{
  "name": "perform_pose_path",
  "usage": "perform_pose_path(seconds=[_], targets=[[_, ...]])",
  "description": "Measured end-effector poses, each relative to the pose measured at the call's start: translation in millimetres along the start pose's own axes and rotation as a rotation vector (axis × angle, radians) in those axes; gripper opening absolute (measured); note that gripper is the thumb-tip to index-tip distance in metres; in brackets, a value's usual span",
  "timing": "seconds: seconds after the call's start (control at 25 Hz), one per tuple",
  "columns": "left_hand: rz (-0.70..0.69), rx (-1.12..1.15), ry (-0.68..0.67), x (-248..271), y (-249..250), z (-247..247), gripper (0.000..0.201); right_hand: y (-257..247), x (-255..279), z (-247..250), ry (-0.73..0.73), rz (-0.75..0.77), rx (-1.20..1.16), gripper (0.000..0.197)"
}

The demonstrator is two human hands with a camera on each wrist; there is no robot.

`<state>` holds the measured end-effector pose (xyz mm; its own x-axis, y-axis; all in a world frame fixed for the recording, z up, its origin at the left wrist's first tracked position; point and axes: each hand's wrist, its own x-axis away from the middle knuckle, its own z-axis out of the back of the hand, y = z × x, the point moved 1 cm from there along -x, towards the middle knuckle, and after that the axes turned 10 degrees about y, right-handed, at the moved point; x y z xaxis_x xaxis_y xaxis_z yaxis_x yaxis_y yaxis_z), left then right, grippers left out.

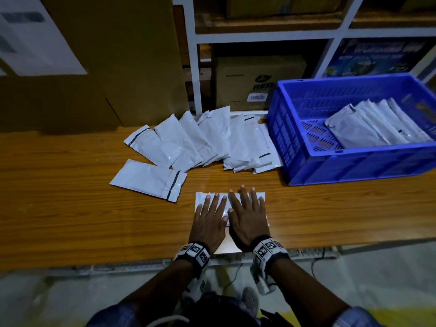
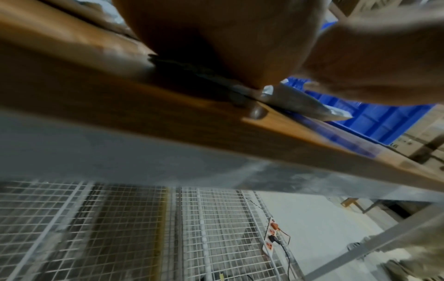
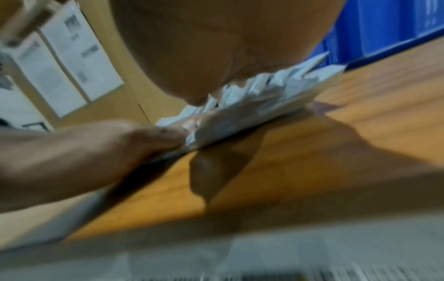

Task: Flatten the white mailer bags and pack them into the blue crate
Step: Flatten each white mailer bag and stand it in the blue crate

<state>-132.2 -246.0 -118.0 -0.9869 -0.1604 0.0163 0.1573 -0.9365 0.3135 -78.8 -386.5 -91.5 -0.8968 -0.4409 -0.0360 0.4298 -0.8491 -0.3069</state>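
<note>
Wooden table (image 1: pixel 70 208) lies bare on either side of the fingers. Left hand (image 1: pixel 207 223) and right hand (image 1: pixel 247 220) press a white mailer bag (image 1: pixel 203 197) flat, fingers spread straight.

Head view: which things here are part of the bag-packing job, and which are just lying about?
Part of the job:
- mailer bag under the left hand and right hand, both pressing flat
- lone bag
- fanned row of bags
- bags in crate
- blue crate

Lying about:
- cardboard box on the shelf
- large carton
- power strip

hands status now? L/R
Left hand: open, fingers flat, pressing the mailer bag.
Right hand: open, fingers flat, pressing the same bag.
</note>
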Motion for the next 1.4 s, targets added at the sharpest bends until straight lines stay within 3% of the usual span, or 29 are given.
perform_pose_path(seconds=[0.24,0.72,0.88,1.2,1.4], targets=[[-0.025,-0.033,0.003,5,-6,-5,0.062,1,9,-20,-0.014,-0.043,0.028,0.055],[-0.014,-0.014,0.005,-12,-4,-5,0.057,5,-9,-5,-0.126,-0.048,-0.103,0.055],[0.011,0.005,0.018,-8,-4,-6,0.058,4,-2,-4,0.009,-0.022,-0.037,0.055],[0.005,-0.024,-0.010,-9,-5,-5,0.059,10,-1,-19,-0.038,-0.031,-0.025,0.054],[0.019,-0.058,0.045,-11,3,0,0.059,13,-2,-15,-0.085,-0.013,-0.046,0.055]])
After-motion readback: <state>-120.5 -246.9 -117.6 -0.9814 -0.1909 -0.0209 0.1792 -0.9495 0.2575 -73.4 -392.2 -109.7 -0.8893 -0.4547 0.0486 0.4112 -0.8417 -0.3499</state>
